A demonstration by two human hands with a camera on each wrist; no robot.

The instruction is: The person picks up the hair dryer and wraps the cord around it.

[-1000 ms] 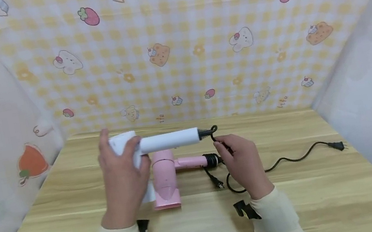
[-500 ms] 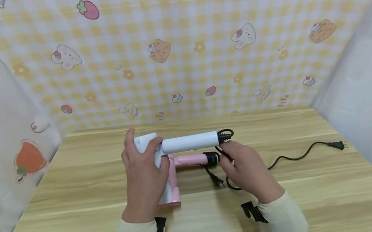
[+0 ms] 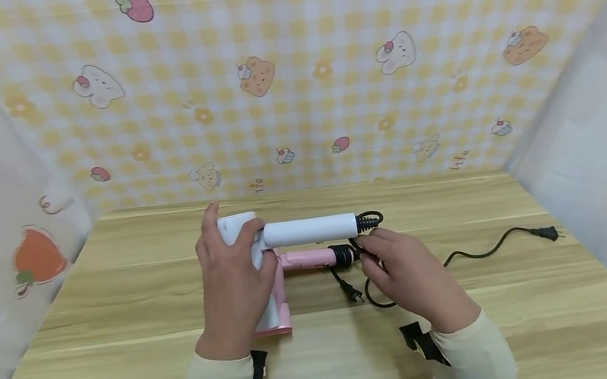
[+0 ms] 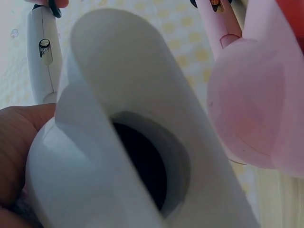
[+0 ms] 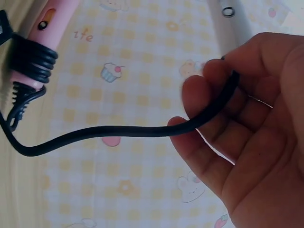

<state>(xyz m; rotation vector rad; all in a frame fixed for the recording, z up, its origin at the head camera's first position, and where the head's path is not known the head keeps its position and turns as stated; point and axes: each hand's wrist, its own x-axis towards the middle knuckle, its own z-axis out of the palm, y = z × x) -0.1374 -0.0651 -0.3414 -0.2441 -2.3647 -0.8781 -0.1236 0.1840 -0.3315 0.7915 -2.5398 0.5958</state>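
Observation:
In the head view my left hand (image 3: 232, 290) grips a white hair dryer (image 3: 311, 230) around its barrel, the handle pointing right. The left wrist view looks into its nozzle (image 4: 128, 61), dark inside. Beneath the white dryer lies a pink hair dryer (image 3: 306, 259), its barrel partly hidden from the head camera. Black cord (image 5: 35, 61) is wound around the pink handle's end. My right hand (image 3: 415, 271) pinches a black cord (image 5: 123, 131) just below the white handle's end, where a small loop of cord shows.
On the wooden table (image 3: 121, 330) a black plug (image 3: 545, 233) lies to the right on a curving cord. Another plug (image 3: 350, 291) rests below the pink handle. A checked cloth (image 3: 320, 78) hangs behind the table, with white sheets at both sides.
My left hand has carried the white hair dryer rightward, over the pink one. My right hand has shifted slightly right, still holding the cord. Over the last half second the hands have hardly moved.

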